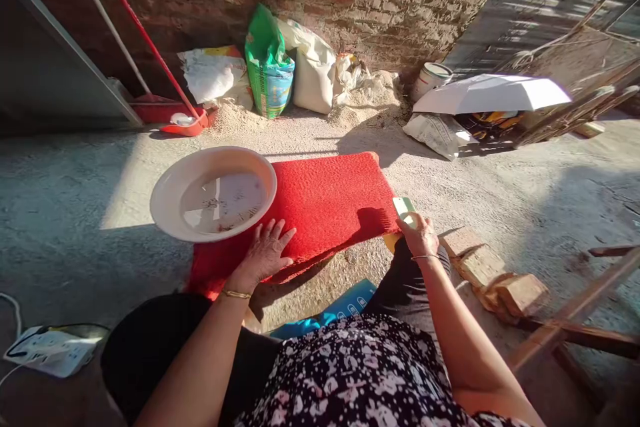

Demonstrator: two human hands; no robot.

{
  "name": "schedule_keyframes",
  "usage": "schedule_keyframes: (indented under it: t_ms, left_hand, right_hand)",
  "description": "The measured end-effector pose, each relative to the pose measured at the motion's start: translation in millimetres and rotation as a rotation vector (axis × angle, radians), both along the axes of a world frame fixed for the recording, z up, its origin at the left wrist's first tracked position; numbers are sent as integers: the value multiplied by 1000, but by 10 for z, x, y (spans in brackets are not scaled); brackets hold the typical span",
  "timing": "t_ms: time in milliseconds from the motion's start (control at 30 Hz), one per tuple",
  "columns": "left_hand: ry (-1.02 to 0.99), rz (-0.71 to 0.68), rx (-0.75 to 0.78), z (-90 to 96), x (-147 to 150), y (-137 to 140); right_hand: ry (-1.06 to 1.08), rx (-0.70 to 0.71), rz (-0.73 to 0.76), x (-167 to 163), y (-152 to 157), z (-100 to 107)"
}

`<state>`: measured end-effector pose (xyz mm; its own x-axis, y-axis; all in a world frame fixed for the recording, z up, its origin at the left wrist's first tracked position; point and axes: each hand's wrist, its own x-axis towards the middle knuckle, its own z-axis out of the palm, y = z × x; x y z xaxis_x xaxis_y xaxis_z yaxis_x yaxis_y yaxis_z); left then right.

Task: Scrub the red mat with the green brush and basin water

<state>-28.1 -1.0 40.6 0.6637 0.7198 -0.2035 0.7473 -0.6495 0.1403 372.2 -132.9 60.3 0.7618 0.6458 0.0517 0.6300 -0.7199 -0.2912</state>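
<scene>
A thick red cloth is spread over a low support in front of me, its front edge hanging down. My left hand lies flat on its near left part, fingers spread, close to the basin. At the cloth's right end, my right hand is closed around a pale green flat tool, whose kind I cannot make out. The tool's underside is hidden, and its shadow falls on the cloth. A wide pale plastic basin stands on the left of the cloth, holding shallow water with dark bits in it.
Bricks and wooden bars lie to my right. At lower left is a power strip with cables. Along the brick wall stand a red dustpan, a green sack, a white sack, a bucket and a white umbrella.
</scene>
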Motion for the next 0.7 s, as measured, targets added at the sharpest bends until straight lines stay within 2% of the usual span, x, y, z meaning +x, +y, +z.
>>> schedule_keyframes:
  t_ms: [33,167,233,333,433,533,600,700]
  left_hand:
    - [18,0,-2,15,6,0]
    - [68,-3,-12,73,19,0]
    - [74,1,-13,79,16,0]
    - [67,-5,-10,43,7,-14]
    - [26,-16,-9,3,7,-40]
    - [-35,-6,-47,58,15,-42]
    - [-118,10,-106,164,5,-29]
    - [-237,29,-214,359,-56,-26]
  right_hand:
    - [22,-4,84,-182,10,-18]
    - [41,18,577,-1031,137,-114]
    - [37,18,698,-1245,196,-132]
    - [40,-37,634,-1085,176,-106]
    - [40,-101,378,-553,45,-65]
    - [32,-101,145,-115,-43,-43]
    - [37,-87,108,-71,-8,-38]
    - [52,-106,249,-439,211,-39]
